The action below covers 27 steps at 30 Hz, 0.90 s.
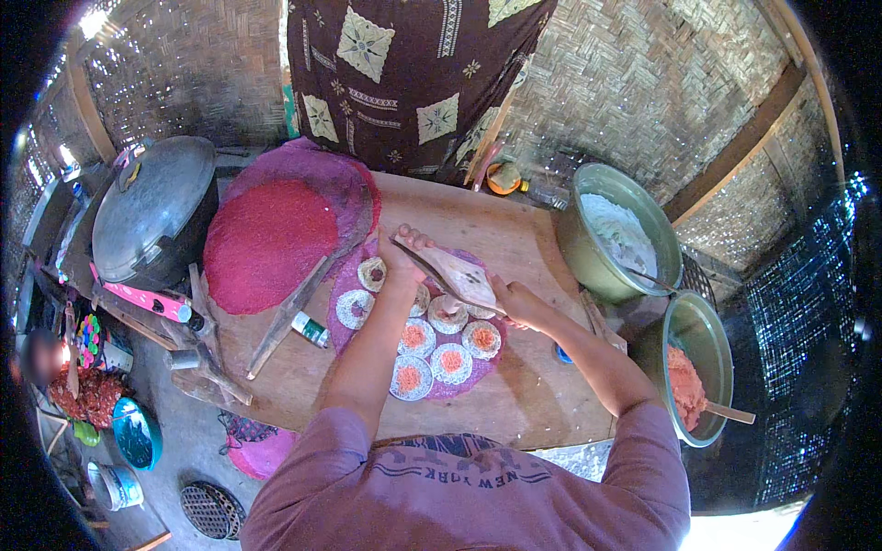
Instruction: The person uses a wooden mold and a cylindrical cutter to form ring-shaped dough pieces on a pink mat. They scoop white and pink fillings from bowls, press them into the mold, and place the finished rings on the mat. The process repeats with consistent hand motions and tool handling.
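Observation:
My left hand [404,248] grips the upper-left end of a flat, pale board [459,275] with a dark edge and small dark marks, held tilted over a purple mat [478,376]. My right hand [519,303] has its fingers closed on the board's lower-right end. Beneath and below the board, several small white discs lie on the mat, some with orange centres [451,363], others with a hole or dark middle [355,309]. The board hides part of those under it.
Red and purple mats [266,243], wooden sticks [294,321] and a small bottle [312,329] lie left on the table [551,404], near a lidded dark pot [152,207]. Right stand green tubs of white stuff [611,230] and orange mixture [689,386]. A patterned cloth [395,83] hangs behind.

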{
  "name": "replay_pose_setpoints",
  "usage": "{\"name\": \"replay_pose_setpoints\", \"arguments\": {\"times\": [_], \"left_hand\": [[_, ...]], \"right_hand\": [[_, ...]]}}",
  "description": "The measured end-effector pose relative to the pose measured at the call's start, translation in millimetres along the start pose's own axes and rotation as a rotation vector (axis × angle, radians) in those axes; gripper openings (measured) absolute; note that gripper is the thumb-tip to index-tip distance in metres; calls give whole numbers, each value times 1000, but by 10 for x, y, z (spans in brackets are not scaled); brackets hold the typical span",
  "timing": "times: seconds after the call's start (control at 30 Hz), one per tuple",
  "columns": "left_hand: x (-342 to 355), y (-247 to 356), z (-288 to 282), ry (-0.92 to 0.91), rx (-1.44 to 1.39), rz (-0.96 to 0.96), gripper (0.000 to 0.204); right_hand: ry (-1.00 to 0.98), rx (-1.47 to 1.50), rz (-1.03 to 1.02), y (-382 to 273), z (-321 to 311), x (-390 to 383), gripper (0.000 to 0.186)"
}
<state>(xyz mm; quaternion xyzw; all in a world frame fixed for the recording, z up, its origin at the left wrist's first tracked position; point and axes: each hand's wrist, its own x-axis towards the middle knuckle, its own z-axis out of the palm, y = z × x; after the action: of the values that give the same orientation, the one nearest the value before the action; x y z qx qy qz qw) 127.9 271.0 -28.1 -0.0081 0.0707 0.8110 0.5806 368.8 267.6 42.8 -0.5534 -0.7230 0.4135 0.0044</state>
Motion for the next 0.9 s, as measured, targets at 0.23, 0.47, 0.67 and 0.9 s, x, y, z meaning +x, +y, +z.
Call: {"name": "replay_pose_setpoints", "arguments": {"times": [0.23,0.47,0.67,0.9], "left_hand": [[-109,-29,18,119,-14,-23,51],[-153,227,280,-170,117,-9,48],[-302,336,1028,-309,115,21,54],[-561,323,1387,-349,87,33,56]], "right_hand": [[-44,-23,31,35,34,-35,98],[112,-133,-149,-111,148,-92,91],[-15,27,-17,-542,-399,-522,80],[-28,66,-124,-561,-603,-779,75]]}}
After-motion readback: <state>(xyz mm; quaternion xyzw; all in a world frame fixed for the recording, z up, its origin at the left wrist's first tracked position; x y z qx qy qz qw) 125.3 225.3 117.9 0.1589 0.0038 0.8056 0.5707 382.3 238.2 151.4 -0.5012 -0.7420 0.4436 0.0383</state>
